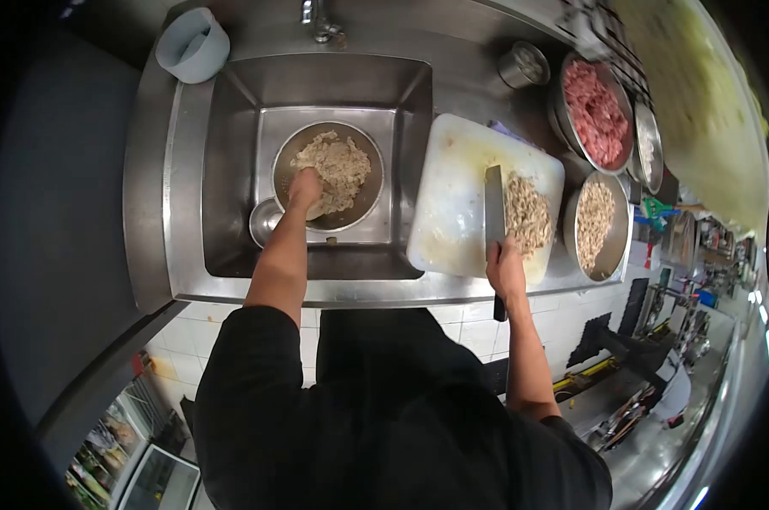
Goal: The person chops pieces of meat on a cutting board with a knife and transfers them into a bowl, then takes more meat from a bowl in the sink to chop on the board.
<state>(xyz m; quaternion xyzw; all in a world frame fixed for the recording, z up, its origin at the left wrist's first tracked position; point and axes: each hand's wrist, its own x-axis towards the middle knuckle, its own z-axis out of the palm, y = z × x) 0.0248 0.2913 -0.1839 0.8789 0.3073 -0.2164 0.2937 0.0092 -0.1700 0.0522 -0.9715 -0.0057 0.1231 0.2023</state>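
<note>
My left hand reaches into a steel bowl of pale, finely chopped food in the sink. Its fingers look curled against the food; what they hold is hidden. My right hand is closed round the handle of a cleaver. The blade lies along the left side of a heap of chopped beige pieces, over a white cutting board right of the sink.
A small shiny bowl sits beside the large one in the sink. At right stand a bowl of ground meat, a bowl of beige pieces and a metal cup. A white tub and a faucet are behind.
</note>
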